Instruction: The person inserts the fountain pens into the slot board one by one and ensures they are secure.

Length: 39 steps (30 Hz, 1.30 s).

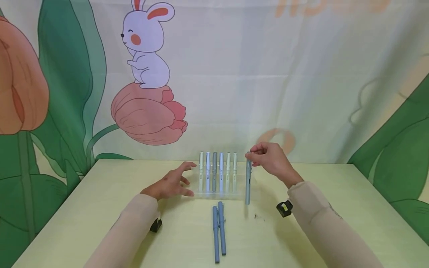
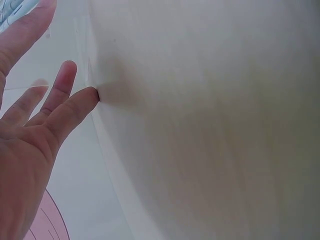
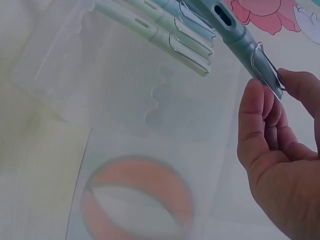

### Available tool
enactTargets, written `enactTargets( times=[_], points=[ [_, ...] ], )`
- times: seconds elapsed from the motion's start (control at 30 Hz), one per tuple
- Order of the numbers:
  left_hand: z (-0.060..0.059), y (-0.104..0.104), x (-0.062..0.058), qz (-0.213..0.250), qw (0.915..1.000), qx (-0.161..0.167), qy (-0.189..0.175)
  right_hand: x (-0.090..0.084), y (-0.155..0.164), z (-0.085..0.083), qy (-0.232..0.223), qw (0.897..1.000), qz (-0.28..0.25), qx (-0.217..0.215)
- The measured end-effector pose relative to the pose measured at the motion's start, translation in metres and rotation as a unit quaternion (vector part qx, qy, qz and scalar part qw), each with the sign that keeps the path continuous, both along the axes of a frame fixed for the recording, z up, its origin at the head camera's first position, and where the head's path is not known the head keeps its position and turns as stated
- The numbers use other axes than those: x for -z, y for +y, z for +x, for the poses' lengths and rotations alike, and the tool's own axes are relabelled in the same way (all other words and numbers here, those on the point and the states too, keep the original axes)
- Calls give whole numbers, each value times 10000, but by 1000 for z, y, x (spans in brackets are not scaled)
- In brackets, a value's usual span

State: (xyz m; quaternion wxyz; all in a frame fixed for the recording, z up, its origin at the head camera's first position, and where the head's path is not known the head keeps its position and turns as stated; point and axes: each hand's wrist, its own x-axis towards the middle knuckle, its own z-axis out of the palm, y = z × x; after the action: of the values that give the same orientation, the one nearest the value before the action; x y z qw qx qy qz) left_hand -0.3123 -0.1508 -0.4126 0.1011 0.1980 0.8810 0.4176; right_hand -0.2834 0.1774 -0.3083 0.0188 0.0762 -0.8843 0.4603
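Note:
Between thumb and fingers my right hand (image 1: 272, 159) pinches a blue-grey pen (image 1: 248, 182) by its clip end, and the pen hangs upright at the right side of a clear pen rack (image 1: 242, 193). In the right wrist view the held pen (image 3: 239, 41) shows its wire clip and a slot in the barrel. Several pale green, light blue and grey pens (image 1: 214, 178) stand side by side in the rack. My left hand (image 1: 172, 182) is at the rack's left side with fingers spread; in the left wrist view its fingers (image 2: 75, 107) hold nothing.
Two blue-grey pens (image 1: 219, 230) lie on the table (image 1: 181, 238) in front of the rack. A tiny object (image 1: 256, 216), too small to identify, lies right of them. A printed curtain (image 1: 228, 93) hangs behind the table.

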Motion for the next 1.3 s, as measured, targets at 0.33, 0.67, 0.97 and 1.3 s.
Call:
enactTargets(
  times=[0.33, 0.67, 0.97, 1.3],
  points=[
    [1, 0, -2, -29, 10000, -64, -11, -5, 0, -12, 301, 9994, 27, 153],
    [1, -1, -3, -40, 10000, -58, 25, -5, -6, -22, 458, 9984, 193, 274],
    [1, 1, -3, -72, 9999, -72, -21, 5, -11, -30, 719, 9966, 143, 364],
    [2, 3, -1, -80, 9999, -91, -14, 20, -16, -34, 927, 9946, 105, 445]
  ],
)
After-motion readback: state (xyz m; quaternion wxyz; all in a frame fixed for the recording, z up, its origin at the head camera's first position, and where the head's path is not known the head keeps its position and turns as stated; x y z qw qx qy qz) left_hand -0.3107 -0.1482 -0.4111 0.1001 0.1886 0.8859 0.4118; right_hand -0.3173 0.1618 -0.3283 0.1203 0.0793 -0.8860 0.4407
